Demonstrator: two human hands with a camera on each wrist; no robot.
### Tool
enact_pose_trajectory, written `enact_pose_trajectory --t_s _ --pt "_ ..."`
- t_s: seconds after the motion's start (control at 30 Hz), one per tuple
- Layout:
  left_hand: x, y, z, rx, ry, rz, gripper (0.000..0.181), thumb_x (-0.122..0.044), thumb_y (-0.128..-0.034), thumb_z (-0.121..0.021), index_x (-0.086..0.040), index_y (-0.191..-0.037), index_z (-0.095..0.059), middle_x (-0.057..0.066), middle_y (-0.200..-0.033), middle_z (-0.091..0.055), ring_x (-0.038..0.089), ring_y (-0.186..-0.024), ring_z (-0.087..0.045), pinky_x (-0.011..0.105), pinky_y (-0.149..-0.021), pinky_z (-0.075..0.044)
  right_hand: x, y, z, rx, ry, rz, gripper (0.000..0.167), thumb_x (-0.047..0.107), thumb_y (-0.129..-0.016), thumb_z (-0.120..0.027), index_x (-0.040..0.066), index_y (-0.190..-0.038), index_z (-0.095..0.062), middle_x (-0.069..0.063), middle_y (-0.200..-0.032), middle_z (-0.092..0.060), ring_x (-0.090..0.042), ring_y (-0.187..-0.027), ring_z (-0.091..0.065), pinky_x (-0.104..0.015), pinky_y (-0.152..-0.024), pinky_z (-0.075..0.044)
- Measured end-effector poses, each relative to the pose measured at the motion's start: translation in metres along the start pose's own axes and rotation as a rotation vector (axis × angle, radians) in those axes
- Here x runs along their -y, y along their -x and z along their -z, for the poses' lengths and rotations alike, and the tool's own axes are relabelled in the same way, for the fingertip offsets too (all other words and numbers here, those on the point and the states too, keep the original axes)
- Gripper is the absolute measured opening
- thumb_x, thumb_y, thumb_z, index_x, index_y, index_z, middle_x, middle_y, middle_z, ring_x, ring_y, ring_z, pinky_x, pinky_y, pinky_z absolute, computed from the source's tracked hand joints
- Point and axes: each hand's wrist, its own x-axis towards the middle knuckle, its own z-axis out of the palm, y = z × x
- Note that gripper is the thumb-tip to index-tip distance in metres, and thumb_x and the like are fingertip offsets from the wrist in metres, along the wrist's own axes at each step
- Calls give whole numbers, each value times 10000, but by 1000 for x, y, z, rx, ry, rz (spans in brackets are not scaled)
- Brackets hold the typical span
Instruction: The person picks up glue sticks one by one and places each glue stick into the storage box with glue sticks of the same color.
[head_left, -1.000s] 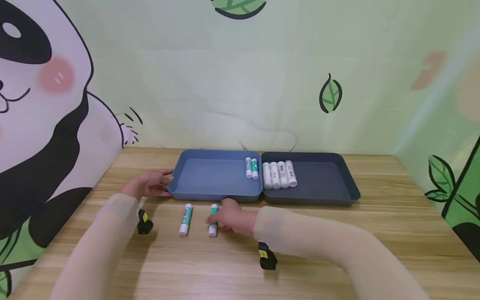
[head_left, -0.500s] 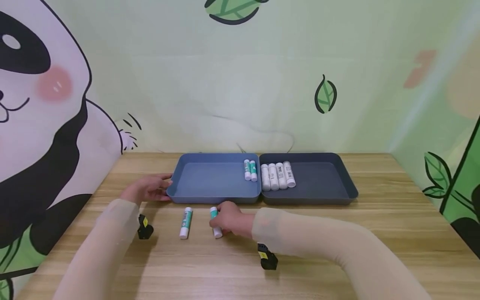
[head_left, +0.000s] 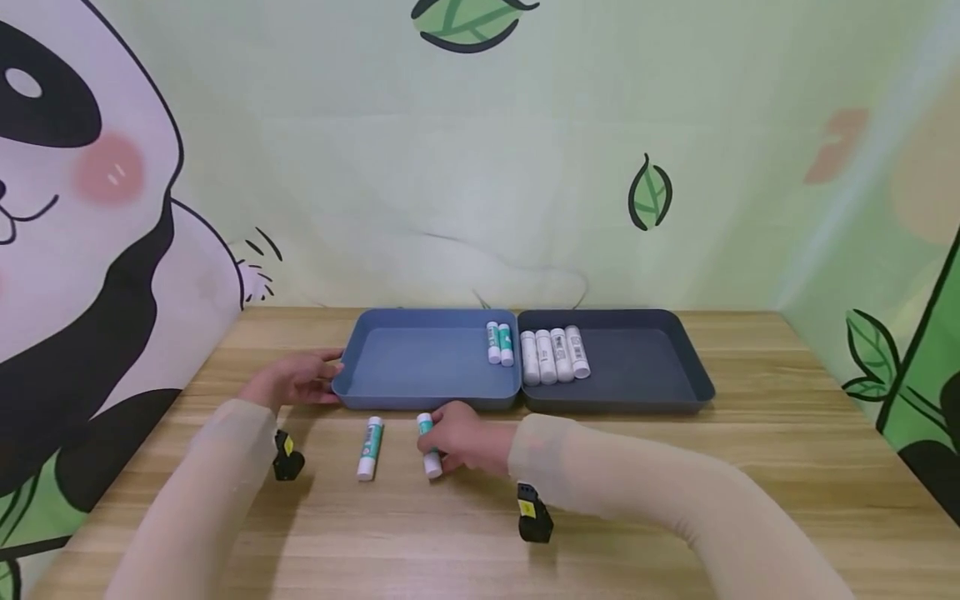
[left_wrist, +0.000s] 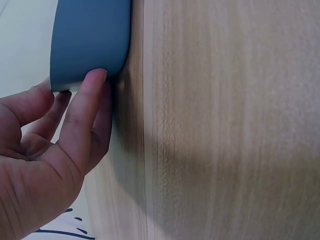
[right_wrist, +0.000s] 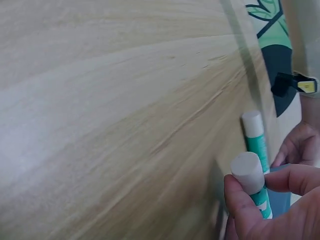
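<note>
My right hand (head_left: 462,437) pinches a glue stick (head_left: 431,463) with a green label and white ends between thumb and fingers, just in front of the blue tray (head_left: 420,354). The right wrist view shows its white end (right_wrist: 247,171) pointing at the camera. To its left, a second glue stick (head_left: 370,449) of the same kind lies on the table. My left hand (head_left: 303,380) touches the blue tray's left end. In the left wrist view, the fingertips (left_wrist: 95,77) rest against the tray's outer wall (left_wrist: 90,45). Two smaller green-labelled glue sticks (head_left: 500,344) lie at the tray's right end.
A dark grey tray (head_left: 637,358) stands against the blue one's right side, with several white sticks (head_left: 555,356) side by side at its left end. Both trays sit near the back of the wooden table (head_left: 360,542), before a printed backdrop (head_left: 337,167).
My right hand has closed its fingers on the glue stick, which has turned so its near end points slightly right. The left hand has stayed at the tray.
</note>
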Motion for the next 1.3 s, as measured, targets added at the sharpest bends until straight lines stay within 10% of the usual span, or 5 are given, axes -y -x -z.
enact_pose_trajectory --t_s 0.57,0.9,1.3 --pt "-2 0 0 2 25 8 669 -169 -1110 -405 -160 -1654 -16 242 -1536 -312 190 -1067 -555 277 -903 -618 54 7 16 135 -149 15 651 -35 -902 -623 -20 -1517 -408 -162 -1157 -575 -179 -807 -572 -193 -496 -525" --pt "-1 1 0 1 25 -5 671 -164 -1108 -411 -150 -1654 -22 216 -1501 -340 180 -1075 -543 273 -905 -617 109 19 46 120 -192 98 583 -16 -971 -597 14 -1528 -429 -175 -1269 -598 -189 -902 -590 -471 -1046 -571" --pt "2 1 0 47 31 -59 681 -109 -1103 -385 -80 -1644 28 188 -1369 -407 126 -999 -567 241 -854 -607 158 19 90 64 -211 155 557 56 -1005 -618 56 -1527 -426 -179 -1458 -523 -276 -1150 -582 -465 -1103 -531"
